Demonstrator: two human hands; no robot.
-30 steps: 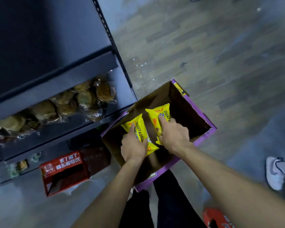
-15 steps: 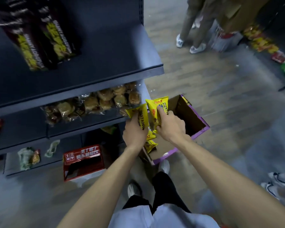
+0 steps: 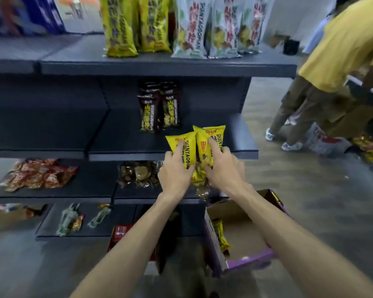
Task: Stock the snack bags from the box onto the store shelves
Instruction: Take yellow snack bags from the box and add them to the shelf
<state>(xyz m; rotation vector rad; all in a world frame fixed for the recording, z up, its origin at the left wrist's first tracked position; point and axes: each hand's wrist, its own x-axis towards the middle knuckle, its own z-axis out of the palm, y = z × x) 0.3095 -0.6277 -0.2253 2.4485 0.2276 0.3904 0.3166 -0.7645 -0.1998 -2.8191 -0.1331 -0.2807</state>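
Standing upright on the middle shelf, two dark brown bags sit just behind and to the left of the raised hands. Tall yellow bags and white-green bags line the top shelf. Red packets and brown pastry packs lie on the shelf below. A person in a yellow shirt bends over at the far right. The cardboard box sits on the floor by the right forearm, with one yellow bag left against its side wall. The left hand grips a yellow snack bag and the right hand grips a second snack bag, fingers curled round each. Both bags are upright, touching side by side, over the middle shelf's front edge.
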